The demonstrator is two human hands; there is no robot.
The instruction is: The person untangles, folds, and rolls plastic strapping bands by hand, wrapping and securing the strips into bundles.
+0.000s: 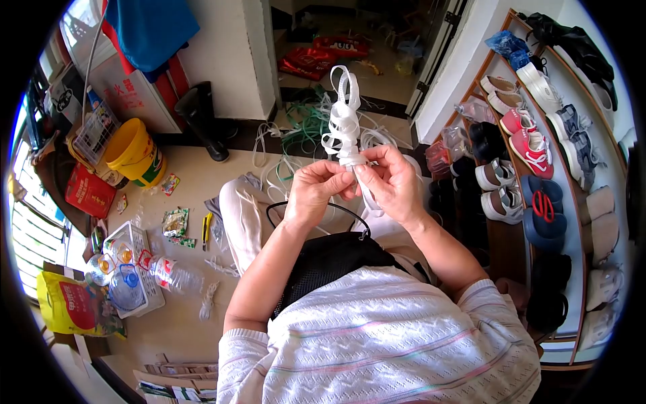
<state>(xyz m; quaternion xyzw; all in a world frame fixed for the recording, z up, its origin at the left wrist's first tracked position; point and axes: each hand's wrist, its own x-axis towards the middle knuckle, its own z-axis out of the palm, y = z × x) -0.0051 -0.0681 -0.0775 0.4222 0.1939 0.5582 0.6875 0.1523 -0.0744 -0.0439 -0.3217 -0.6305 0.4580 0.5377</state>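
Observation:
A white looped strip piece [345, 124] stands upright between my hands, with ribbon-like loops up its length and tall loops at the top. My left hand [315, 190] pinches its base from the left, thumb and fingers pressed together. From the right, my right hand [390, 183] grips the same base, its thumb close to the left thumb. A white strip end hangs below the right fingers. Behind the piece, loose green strips [306, 131] and white strips lie tangled on the floor.
A yellow bucket [136, 153], plastic bottles [176, 275] in a white basket [145, 304] and a yellow-handled cutter [206, 231] are at the left. Black boots [202, 121] stand by the wall. A shoe rack [572, 337] fills the right side. Red bags [309, 62] lie beyond the doorway.

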